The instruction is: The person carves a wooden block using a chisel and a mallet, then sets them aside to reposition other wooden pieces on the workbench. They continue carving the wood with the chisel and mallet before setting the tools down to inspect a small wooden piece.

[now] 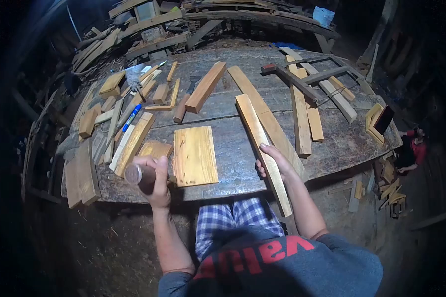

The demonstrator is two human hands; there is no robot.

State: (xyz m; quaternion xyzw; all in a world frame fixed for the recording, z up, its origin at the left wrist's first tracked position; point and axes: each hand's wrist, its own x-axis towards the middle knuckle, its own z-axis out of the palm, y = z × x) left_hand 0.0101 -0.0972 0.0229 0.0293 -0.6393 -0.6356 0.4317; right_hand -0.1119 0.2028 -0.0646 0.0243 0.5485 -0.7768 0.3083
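Observation:
My left hand (158, 180), at the table's front edge, is closed around a tool with a round brown wooden handle (139, 177). The handle's end faces the camera, and the tool's working end is hidden. Just right of it lies a flat, pale yellow wooden board (195, 156). A smaller wood block (156, 150) is behind the hand. My right hand (277, 161) grips a long squared wooden bar (255, 123) by its side, thumb on top. The bar slants from over the table to past its front edge, partly above a wider plank (277, 131).
On the worn wooden table (233, 171) lie a thick beam (206, 86), a chisel (183, 104), a blue marker (132, 117), a frame saw (302, 84) and several wood strips. Stacked lumber (158, 29) stands behind. Another person (417, 148) is at the far right.

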